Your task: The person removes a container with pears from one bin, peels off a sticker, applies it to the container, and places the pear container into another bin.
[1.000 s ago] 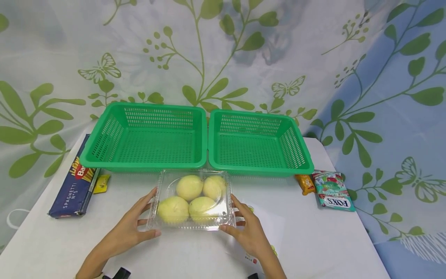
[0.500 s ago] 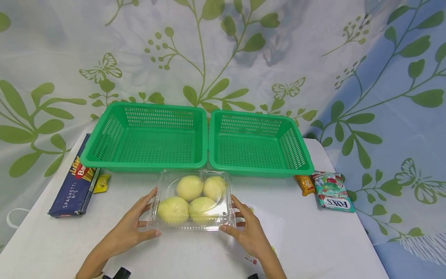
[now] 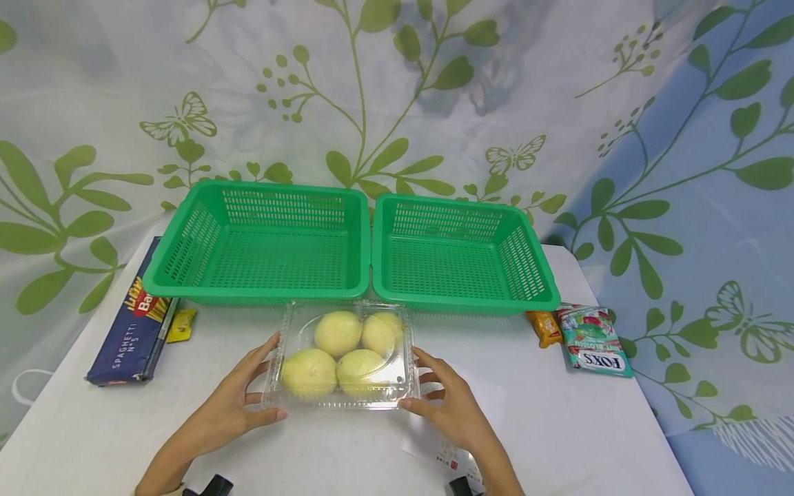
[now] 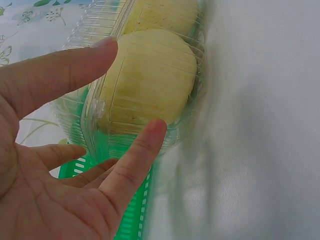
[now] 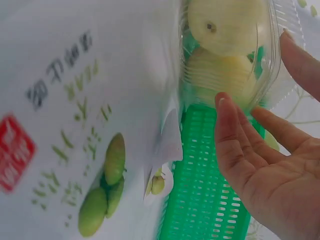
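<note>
Your box [image 3: 338, 404] sits on the white table [image 3: 335, 455] between your hands, just in front of the join between the two baskets. Clear plastic, lid on, four pale yellow fruit [image 3: 338, 333] inside, two at the back, two in front. Can't tell if its back edge touches the basket rims.

Your left hand [image 3: 238, 396]: grip released. Digits spread at the box's left side, thumb by the front corner, not wrapped round anything. Left wrist view has the digits overlapping the clear wall; can't confirm contact.

Your right hand [image 3: 449, 403]: also released, not clenched. Thumb at the front right corner, fingers extended along the right side. Can't tell if they touch the box.

Paper [image 5: 60, 125] lies on the table to the right of the box, partly under your right forearm in the head view. Right wrist view shows its print: green fruit, dark lettering, a red block.

Behind the box: green left basket [image 3: 282, 262] and green right basket [image 3: 440, 265], side by side, slotted walls.

Far left: blue spaghetti pack [image 3: 127, 337], tilted, with a small yellow packet [image 3: 181, 326] beside it. Far right: orange packet [image 3: 544, 328] by the right basket's front corner, next to the teal Fox's bag [image 3: 593, 339]. Leaf-print backdrop [image 3: 434, 117] behind everything.
</note>
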{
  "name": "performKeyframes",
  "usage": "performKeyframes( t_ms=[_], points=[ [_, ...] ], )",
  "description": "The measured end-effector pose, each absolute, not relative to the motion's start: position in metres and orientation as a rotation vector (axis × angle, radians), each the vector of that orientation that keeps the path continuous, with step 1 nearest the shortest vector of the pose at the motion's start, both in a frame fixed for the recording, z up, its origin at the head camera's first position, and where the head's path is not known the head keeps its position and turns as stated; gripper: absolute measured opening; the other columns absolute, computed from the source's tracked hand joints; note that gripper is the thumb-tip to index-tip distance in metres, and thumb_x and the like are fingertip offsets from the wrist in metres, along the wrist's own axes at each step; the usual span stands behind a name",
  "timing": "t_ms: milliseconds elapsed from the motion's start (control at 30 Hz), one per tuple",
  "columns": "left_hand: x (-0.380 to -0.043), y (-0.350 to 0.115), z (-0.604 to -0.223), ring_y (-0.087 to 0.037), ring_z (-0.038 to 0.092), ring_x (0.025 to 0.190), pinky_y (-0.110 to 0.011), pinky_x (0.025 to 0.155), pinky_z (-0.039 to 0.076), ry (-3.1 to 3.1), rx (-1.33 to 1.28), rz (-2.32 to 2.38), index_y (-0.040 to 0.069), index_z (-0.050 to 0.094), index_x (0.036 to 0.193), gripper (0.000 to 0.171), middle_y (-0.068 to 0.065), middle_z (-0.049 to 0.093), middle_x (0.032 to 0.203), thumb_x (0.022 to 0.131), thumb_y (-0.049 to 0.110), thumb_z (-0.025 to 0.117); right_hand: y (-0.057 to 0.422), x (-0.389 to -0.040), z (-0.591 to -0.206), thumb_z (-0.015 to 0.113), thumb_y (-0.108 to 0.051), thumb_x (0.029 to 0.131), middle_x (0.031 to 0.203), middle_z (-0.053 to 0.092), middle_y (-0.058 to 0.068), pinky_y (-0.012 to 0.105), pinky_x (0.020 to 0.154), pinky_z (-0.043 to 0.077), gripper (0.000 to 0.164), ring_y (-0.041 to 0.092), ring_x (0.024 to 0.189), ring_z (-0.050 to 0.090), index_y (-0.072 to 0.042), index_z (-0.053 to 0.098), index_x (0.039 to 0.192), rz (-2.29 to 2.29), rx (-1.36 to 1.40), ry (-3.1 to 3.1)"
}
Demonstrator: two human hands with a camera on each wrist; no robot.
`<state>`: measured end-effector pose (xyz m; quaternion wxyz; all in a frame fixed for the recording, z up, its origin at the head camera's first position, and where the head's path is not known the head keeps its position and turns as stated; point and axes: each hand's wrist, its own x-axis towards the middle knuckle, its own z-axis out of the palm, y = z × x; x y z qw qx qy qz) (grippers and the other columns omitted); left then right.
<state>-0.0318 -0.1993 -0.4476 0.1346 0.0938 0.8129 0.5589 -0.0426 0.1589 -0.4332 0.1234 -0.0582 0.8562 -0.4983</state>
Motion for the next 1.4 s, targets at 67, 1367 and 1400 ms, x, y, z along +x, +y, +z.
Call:
performKeyframes(
  t_ms=[67,1367,1400],
  points=[
    [-0.032,-0.199,-0.447,-0.058,0.029,0.143,-0.042,0.091,0.059,2.359,0.272,1.617,0.030,0.013,0.162,0.113,-0.025,0.013,0.166,0.077,0.013,0.086,0.162,-0.043,-0.432,0.085,-0.023,0.080,0.137,0.059,0.006,0.027,0.089,0.056,0.077,0.025,0.116,0.060,-0.027,0.049,0.148,-1.450,-0.175,2.493],
    [-0.031,-0.199,-0.447,-0.058,0.030,0.144,-0.044,0.092,0.058,2.364,0.246,1.610,0.032,0.015,0.162,0.113,-0.024,0.014,0.166,0.076,0.013,0.086,0.204,-0.071,-0.455,0.083,-0.020,0.082,0.128,0.066,0.005,0.042,0.095,0.055,0.063,0.023,0.116,0.061,-0.015,0.058,0.140,-1.199,0.022,2.659],
    [-0.031,-0.199,-0.447,-0.058,0.030,0.144,-0.045,0.092,0.058,2.363,0.244,1.610,0.032,0.015,0.162,0.113,-0.023,0.014,0.166,0.077,0.013,0.086,0.205,-0.071,-0.456,0.083,-0.020,0.082,0.128,0.066,0.005,0.042,0.095,0.055,0.063,0.023,0.116,0.061,-0.015,0.058,0.140,-1.198,0.020,2.662]
  ],
)
